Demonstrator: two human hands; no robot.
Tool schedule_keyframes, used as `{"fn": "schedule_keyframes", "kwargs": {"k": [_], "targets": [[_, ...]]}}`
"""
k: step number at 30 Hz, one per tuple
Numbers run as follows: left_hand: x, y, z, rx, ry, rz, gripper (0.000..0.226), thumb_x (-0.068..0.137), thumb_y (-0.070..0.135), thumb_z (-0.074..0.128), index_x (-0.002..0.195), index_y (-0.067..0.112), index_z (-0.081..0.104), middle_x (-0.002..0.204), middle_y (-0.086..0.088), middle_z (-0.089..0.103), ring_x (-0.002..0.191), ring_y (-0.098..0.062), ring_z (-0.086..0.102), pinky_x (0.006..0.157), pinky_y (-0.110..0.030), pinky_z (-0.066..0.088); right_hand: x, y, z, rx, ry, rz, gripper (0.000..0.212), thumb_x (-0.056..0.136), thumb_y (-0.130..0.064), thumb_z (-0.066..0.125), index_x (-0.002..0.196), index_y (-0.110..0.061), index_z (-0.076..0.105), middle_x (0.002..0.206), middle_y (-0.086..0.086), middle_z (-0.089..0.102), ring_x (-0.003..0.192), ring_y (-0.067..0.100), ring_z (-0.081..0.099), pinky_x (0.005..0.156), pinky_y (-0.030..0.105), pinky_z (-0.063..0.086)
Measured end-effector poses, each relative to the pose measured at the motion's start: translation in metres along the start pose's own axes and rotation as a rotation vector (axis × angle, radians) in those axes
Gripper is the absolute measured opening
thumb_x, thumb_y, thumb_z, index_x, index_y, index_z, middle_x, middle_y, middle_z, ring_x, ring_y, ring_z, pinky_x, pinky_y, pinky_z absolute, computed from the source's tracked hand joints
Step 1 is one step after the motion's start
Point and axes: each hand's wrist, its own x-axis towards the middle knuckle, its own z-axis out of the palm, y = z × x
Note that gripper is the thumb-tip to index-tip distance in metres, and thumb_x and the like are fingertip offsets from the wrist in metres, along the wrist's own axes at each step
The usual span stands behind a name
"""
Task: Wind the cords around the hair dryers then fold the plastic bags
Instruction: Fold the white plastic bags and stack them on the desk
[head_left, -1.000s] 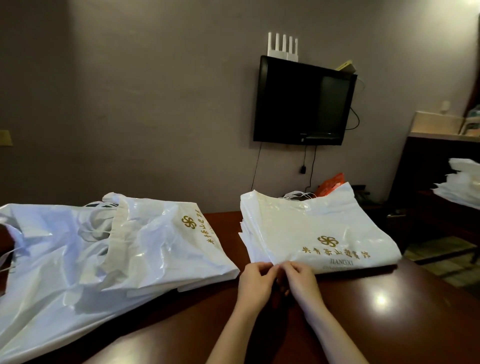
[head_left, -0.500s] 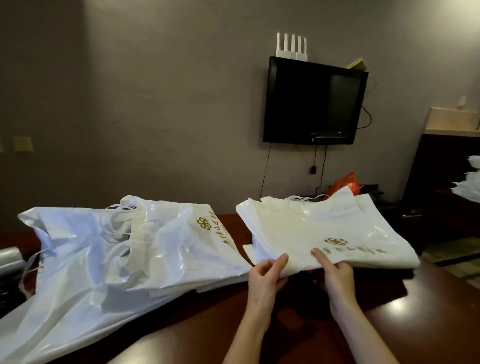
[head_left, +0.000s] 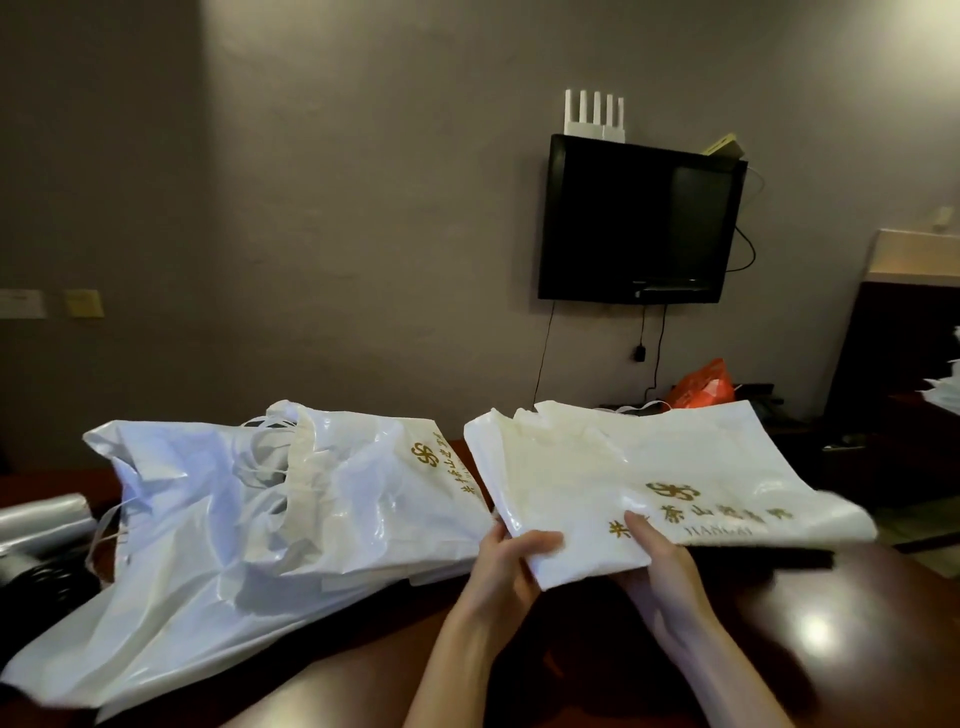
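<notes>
Plastic bags come first: the folded white bag (head_left: 649, 483) with gold lettering is on the right side of the dark wooden table (head_left: 841, 639), its near edge lifted off the surface between my two hands. My left hand (head_left: 506, 564) grips the near left corner, thumb lying on top of the plastic and the other fingers curled underneath. My right hand (head_left: 660, 569) pinches the same near edge further right, thumb pressed on the printed face beside the lettering, the remaining fingers hidden below the bag. To the left lies a loose heap of white bags (head_left: 249, 514) with the same gold logo, handles showing at its top, close beside the held bag; I cannot tell whether they touch. At the far left edge I see a silver-and-black object (head_left: 36, 545), too cropped to name. Behind the table a dark wall television (head_left: 641, 221) hangs on the grey wall, a white router (head_left: 595, 117) standing on its top, and an orange bag (head_left: 701, 387) sits below it.
</notes>
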Motion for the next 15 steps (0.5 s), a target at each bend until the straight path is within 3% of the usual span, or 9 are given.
{"fn": "schedule_keyframes", "kwargs": {"k": [3, 5, 7, 10, 12, 13, 15], "targets": [[-0.021, 0.024, -0.002, -0.158, -0.085, -0.015, 0.078, 0.059, 0.027, 0.082, 0.128, -0.002, 0.06, 0.125, -0.023, 0.064, 0.108, -0.038, 0.065, 0.095, -0.047, 0.051, -0.017, -0.016, 0.016, -0.003, -0.146, -0.001, 0.021, 0.093, -0.004, 0.05, 0.109, -0.005, 0.063, 0.095, 0.005, 0.075, 0.084, 0.017, 0.072, 0.063, 0.025, 0.058], [-0.031, 0.049, -0.007, -0.243, -0.079, 0.076, 0.07, 0.073, 0.046, 0.065, 0.125, -0.001, 0.064, 0.125, -0.024, 0.063, 0.11, -0.039, 0.062, 0.102, -0.048, 0.043, -0.027, -0.029, 0.031, -0.05, -0.274, 0.007, 0.021, 0.086, -0.005, 0.056, 0.106, -0.006, 0.064, 0.094, 0.005, 0.075, 0.082, 0.016, 0.072, 0.062, 0.024, 0.058], [-0.041, 0.075, -0.013, -0.244, -0.071, 0.209, 0.061, 0.085, 0.05, 0.048, 0.109, 0.001, 0.073, 0.115, -0.023, 0.068, 0.102, -0.037, 0.066, 0.097, -0.048, 0.045, -0.034, -0.039, 0.045, -0.082, -0.383, 0.045, 0.028, 0.078, -0.006, 0.06, 0.105, -0.006, 0.066, 0.1, 0.008, 0.074, 0.086, 0.019, 0.072, 0.071, 0.029, 0.06], [-0.058, 0.1, -0.033, -0.162, 0.032, 0.344, 0.038, 0.096, 0.023, 0.042, 0.098, 0.003, 0.074, 0.096, -0.016, 0.072, 0.083, -0.029, 0.07, 0.085, -0.044, 0.048, -0.037, -0.039, 0.053, -0.095, -0.456, 0.147, 0.035, 0.078, -0.003, 0.06, 0.112, -0.004, 0.064, 0.11, 0.013, 0.071, 0.092, 0.024, 0.071, 0.075, 0.034, 0.06], [-0.069, 0.105, -0.051, -0.093, 0.167, 0.361, 0.032, 0.094, 0.002, 0.043, 0.084, 0.002, 0.073, 0.081, -0.012, 0.071, 0.073, -0.024, 0.068, 0.087, -0.041, 0.048, -0.028, -0.025, 0.049, -0.08, -0.429, 0.216, 0.038, 0.079, -0.002, 0.058, 0.116, -0.003, 0.062, 0.113, 0.014, 0.07, 0.094, 0.025, 0.071, 0.074, 0.034, 0.06], [-0.076, 0.105, -0.059, -0.029, 0.24, 0.324, 0.032, 0.09, -0.004, 0.045, 0.075, 0.002, 0.073, 0.076, -0.012, 0.07, 0.071, -0.024, 0.066, 0.087, -0.041, 0.048, -0.022, -0.014, 0.046, -0.062, -0.389, 0.249, 0.04, 0.079, -0.004, 0.058, 0.12, -0.003, 0.061, 0.115, 0.015, 0.069, 0.097, 0.026, 0.07, 0.076, 0.034, 0.06], [-0.092, 0.102, -0.071, 0.096, 0.263, 0.177, 0.015, 0.076, -0.005, 0.057, 0.074, 0.0, 0.072, 0.076, -0.015, 0.069, 0.068, -0.027, 0.065, 0.072, -0.037, 0.054, -0.011, 0.008, 0.042, -0.035, -0.289, 0.294, 0.046, 0.081, -0.007, 0.06, 0.127, -0.004, 0.057, 0.119, 0.015, 0.067, 0.104, 0.027, 0.067, 0.078, 0.036, 0.059]]}}
